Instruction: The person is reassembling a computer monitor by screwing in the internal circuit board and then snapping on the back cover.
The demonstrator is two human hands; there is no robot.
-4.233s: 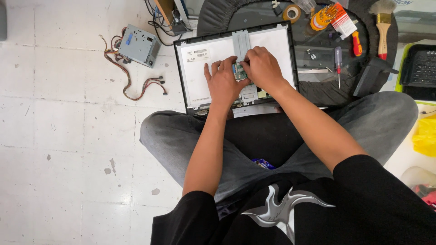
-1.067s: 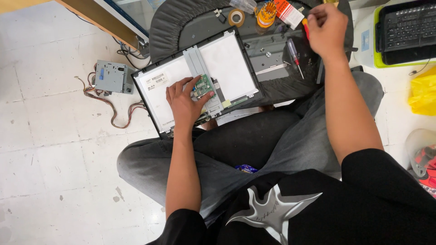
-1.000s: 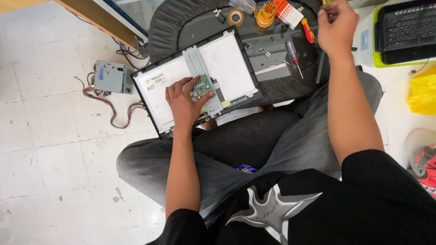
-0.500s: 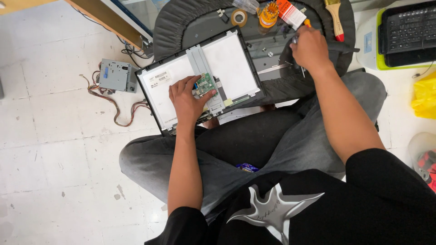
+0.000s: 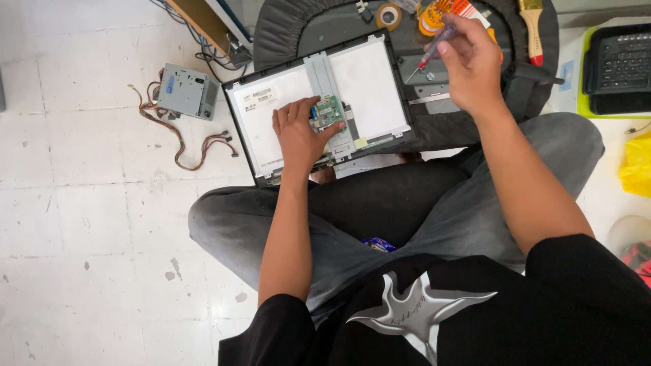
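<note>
A flat display panel [image 5: 366,81] lies face down across my lap, white on its back with a grey metal strip down the middle. My left hand [image 5: 298,135] presses flat on it, fingertips touching a small green circuit board [image 5: 329,110]. My right hand [image 5: 471,61] is raised above the panel's right edge and grips a thin screwdriver [image 5: 428,53] with a translucent handle, its tip pointing down and left.
A dark round seat cushion [image 5: 298,27] lies beyond the panel, bearing a tape roll [image 5: 388,15], a brush [image 5: 532,27] and small parts. A grey power supply [image 5: 188,91] with coloured wires sits on the white tiled floor at left. A black keyboard [image 5: 620,64] lies at right.
My right hand left the panel, reached to the tools on the cushion, and came back holding a screwdriver. My left hand stayed on the circuit board.
</note>
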